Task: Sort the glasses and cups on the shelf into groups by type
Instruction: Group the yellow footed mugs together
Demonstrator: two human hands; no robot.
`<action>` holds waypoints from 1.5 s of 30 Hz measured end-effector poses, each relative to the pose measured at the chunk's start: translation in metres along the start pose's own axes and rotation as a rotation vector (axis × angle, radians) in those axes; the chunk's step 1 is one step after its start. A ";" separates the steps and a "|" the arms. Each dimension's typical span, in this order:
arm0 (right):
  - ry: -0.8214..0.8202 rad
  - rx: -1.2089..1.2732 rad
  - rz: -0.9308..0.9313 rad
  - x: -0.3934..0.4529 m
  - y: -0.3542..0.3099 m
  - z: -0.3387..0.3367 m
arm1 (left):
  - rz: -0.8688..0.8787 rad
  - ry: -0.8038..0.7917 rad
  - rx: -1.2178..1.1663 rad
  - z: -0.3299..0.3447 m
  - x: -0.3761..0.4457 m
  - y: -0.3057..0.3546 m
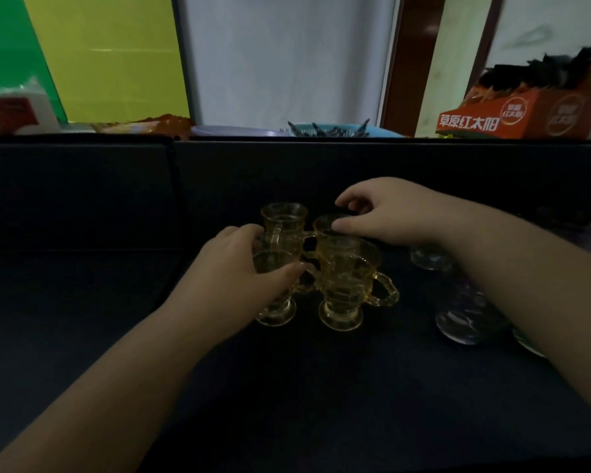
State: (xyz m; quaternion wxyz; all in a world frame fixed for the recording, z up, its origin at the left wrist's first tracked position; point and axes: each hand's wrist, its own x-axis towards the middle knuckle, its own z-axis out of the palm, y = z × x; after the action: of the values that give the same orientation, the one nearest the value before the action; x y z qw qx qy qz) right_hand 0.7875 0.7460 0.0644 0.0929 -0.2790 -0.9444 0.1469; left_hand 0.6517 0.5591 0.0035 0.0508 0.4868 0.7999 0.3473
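Note:
Several amber glass mugs with handles and round feet stand bunched together on the dark shelf [287, 387]. My left hand [239, 281] is closed around the near-left amber mug [273, 312]. My right hand [386, 216] reaches over from the right, its fingertips pinching the rim of the far-right amber mug [325, 225]. The near-right amber mug [350, 285] stands free with its handle pointing right. The far-left amber mug [284, 223] is upright and untouched. Clear glasses [464, 319] stand to the right, partly behind my right forearm.
A dark back wall [321, 165] closes off the shelf behind the mugs. Beyond it lie an orange printed carton [526, 114], a blue bowl [338, 131] and a packet at far left. Another clear glass [427, 259] stands near my right wrist.

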 end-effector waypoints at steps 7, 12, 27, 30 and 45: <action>-0.180 -0.078 0.056 0.030 -0.006 -0.002 | 0.046 -0.285 -0.139 -0.025 0.017 -0.019; -0.215 -0.174 0.095 0.039 -0.010 0.001 | -0.020 -0.329 -0.295 -0.034 0.024 -0.021; -0.481 -0.230 0.111 0.050 -0.002 -0.020 | -0.131 -0.326 -0.019 -0.019 0.122 -0.019; -0.403 -0.259 0.203 0.053 0.003 -0.018 | -0.085 -0.310 -0.092 -0.018 0.119 -0.031; -0.288 -0.206 0.177 0.071 0.005 -0.005 | -0.056 -0.120 -0.280 0.008 0.114 -0.046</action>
State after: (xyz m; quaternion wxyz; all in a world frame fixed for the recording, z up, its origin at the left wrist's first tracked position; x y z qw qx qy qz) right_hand 0.7329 0.7905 0.0740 -0.0855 -0.3450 -0.9298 0.0955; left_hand 0.5620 0.6432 -0.0012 0.1754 0.4722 0.7525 0.4242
